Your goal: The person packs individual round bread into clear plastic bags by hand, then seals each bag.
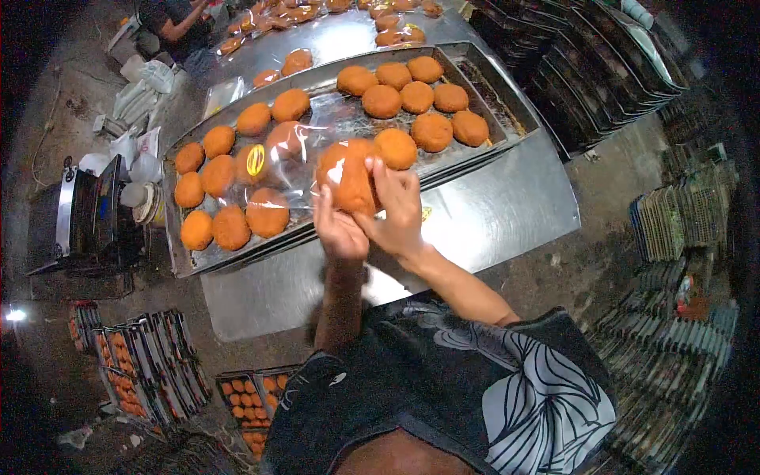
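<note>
While the half-curled left hand (pixel 340 234) and right hand (pixel 398 207) hold a bagged bun (pixel 346 176), their grip is partly hidden and plastic glare blurs other buns (pixel 287 141) on the tray (pixel 492 99).

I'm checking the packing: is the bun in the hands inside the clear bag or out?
Inside, it seems: film glare shows across the bun, and the clear bag extends from it over the tray.

a hand could pass over the near metal table (pixel 499 207); the baking tray's rim (pixel 507 85) and tray stack (pixel 590 71) obstruct beyond.
</note>
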Demonstrator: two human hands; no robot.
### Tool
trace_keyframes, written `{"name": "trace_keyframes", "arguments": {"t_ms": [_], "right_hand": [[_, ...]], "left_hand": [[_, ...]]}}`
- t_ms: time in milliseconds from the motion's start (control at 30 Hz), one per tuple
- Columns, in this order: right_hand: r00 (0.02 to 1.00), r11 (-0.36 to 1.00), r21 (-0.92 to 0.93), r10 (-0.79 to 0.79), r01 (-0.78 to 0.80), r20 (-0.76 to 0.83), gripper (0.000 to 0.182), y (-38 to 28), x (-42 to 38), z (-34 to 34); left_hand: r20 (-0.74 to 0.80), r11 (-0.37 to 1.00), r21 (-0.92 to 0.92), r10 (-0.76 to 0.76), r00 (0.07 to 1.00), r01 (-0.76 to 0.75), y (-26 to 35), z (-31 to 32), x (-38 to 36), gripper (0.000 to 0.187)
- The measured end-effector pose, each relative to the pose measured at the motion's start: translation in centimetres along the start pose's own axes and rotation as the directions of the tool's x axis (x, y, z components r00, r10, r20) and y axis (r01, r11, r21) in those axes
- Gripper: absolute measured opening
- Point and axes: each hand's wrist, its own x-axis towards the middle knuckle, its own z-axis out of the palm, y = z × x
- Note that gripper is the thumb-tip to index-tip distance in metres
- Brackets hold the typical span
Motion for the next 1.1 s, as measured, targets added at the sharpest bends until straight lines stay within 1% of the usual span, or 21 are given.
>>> {"name": "trace_keyframes", "arguments": {"t_ms": [67, 100, 267, 333, 367, 400, 467, 533, 600, 667, 700, 733, 767, 800, 833, 867, 900, 933, 1000, 1067, 1100], "right_hand": [[0.998, 0.996, 0.066, -0.054, 0.053, 0.013, 0.084, -0.4, -1.3, -1.5], [0.995, 0.996, 0.056, -0.076, 0.072, 0.071, 0.085, -0.1, -2.1, -2.6], [0.998, 0.999, -0.042, -0.007, 0.005, -0.069, 0.089, 0.7, 0.1, -2.4], [0.994, 0.984, 0.152, 0.085, -0.094, 0.064, 0.092, 1.0, 0.4, -3.3], [0.972, 0.969, 0.174, 0.144, -0.177, 0.183, 0.094, 0.7, -0.6, -4.2], [0.97, 0.961, 0.224, 0.115, -0.164, 0.215, 0.095, 0.9, -2.2, -4.3], [0.975, 0.965, 0.172, 0.176, -0.197, 0.133, 0.096, 0.5, -2.3, -4.2], [0.985, 0.99, 0.024, 0.134, -0.138, 0.11, 0.095, 0.5, -1.0, -3.5], [0.977, 0.978, 0.117, 0.152, -0.171, 0.151, 0.089, 0.8, -1.9, -3.0], [0.945, 0.904, 0.295, 0.327, -0.309, -0.015, 0.081, 1.1, -3.4, -3.7], [0.929, 0.92, 0.159, 0.368, -0.359, -0.034, 0.07, 1.9, -3.7, -4.1], [0.904, 0.902, 0.11, 0.399, -0.417, 0.156, 0.057, 3.0, -2.7, -4.9], [0.881, 0.884, 0.169, 0.38, -0.436, 0.283, 0.03, 5.8, -2.6, -4.6], [0.921, 0.878, 0.292, 0.332, -0.381, 0.202, 0.015, 8.4, -1.3, -4.4], [0.89, 0.868, 0.237, 0.376, -0.436, 0.259, 0.019, 8.9, 2.6, -6.1], [0.917, 0.912, 0.144, 0.358, -0.384, 0.175, 0.026, 9.9, 6.0, -6.0], [0.956, 0.949, 0.116, 0.291, -0.293, 0.035, 0.027, 10.3, 9.0, -4.9], [0.978, 0.974, 0.109, 0.206, -0.201, -0.038, 0.025, 11.2, 11.5, -2.8], [0.988, 0.991, 0.094, 0.108, -0.098, -0.107, 0.027, 11.9, 11.9, -1.0], [0.997, 0.975, 0.211, -0.067, 0.071, -0.025, 0.036, 11.4, 6.3, 0.3], [0.914, 0.967, 0.226, 0.014, -0.115, 0.406, 0.042, 10.9, 2.3, -2.6]], "left_hand": [[0.2, 0.939, -0.222, -0.221, 0.955, 0.264, 0.5, -0.6, 0.5, 0.042], [0.237, 0.96, -0.095, -0.235, 0.943, 0.264, 0.8, -0.3, -0.1, 0.043], [0.11, 0.965, -0.06, -0.248, 0.962, 0.256, -2.6, 0.5, -2.4, 0.047], [0.223, 0.869, -0.232, -0.39, 0.894, 0.437, -1.5, -1.1, -1.3, 0.05], [0.338, 0.872, -0.084, -0.431, 0.836, 0.483, 0.6, -0.2, -1.1, 0.053], [0.233, 0.901, -0.156, -0.364, 0.902, 0.404, -0.5, -0.7, -0.8, 0.051], [0.267, 0.925, -0.022, -0.36, 0.894, 0.379, -0.6, -1.0, -1.9, 0.049], [0.048, 0.917, -0.249, -0.311, 0.949, 0.313, -3.4, 0.4, -2.9, 0.048], [0.075, 0.845, -0.35, -0.406, 0.911, 0.405, -3.3, -0.6, -3.1, 0.049], [0.029, 0.796, -0.317, -0.536, 0.844, 0.516, -1.9, 0.7, -3.3, 0.048], [-0.226, 0.813, -0.123, -0.581, 0.782, 0.568, -1.6, 2.5, -4.9, 0.046], [-0.234, 0.813, -0.123, -0.581, 0.779, 0.569, -2.7, 2.0, -6.0, 0.046], [-0.156, 0.814, 0.105, -0.554, 0.818, 0.571, -4.1, 0.4, -7.0, 0.044], [-0.06, 0.784, 0.331, -0.538, 0.841, 0.525, -5.5, -1.3, -7.6, 0.041], [0.07, 0.709, 0.554, -0.562, 0.824, 0.436, -6.7, -3.0, -8.1, 0.04], [0.191, 0.614, 0.733, -0.6, 0.777, 0.294, -8.2, -4.8, -8.4, 0.039], [0.32, 0.434, 0.9, -0.603, 0.731, -0.037, -10.1, -6.6, -8.5, 0.046], [0.441, 0.244, 0.897, -0.562, 0.7, -0.369, -11.1, -6.5, -8.9, 0.033], [0.693, 0.179, 0.702, -0.394, 0.603, -0.689, -14.9, -11.3, -9.2, 0.029], [0.648, 0.166, 0.728, -0.485, 0.588, -0.665, -17.3, -15.5, -8.4, 0.021], [0.649, 0.208, 0.734, -0.497, 0.576, -0.647, -18.4, -17.4, -7.5, 0.018]]}}
